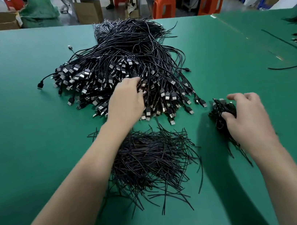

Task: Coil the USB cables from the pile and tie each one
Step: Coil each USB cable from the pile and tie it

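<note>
Centrally, left hand [125, 100] meets near edge of pile [126, 58]; green table [21, 120] spreads leftward.

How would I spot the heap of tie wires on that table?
Start at the green table and find the big pile of USB cables in its middle. On the pile's near side lies the tie heap: short, straight black strands with no plugs on their ends.

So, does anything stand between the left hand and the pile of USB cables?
Nothing visible does. The left hand touches the pile of USB cables, its fingertips among them. The heap of ties lies nearer, beneath the forearm, not in the way. The right hand holds a coiled cable.
</note>
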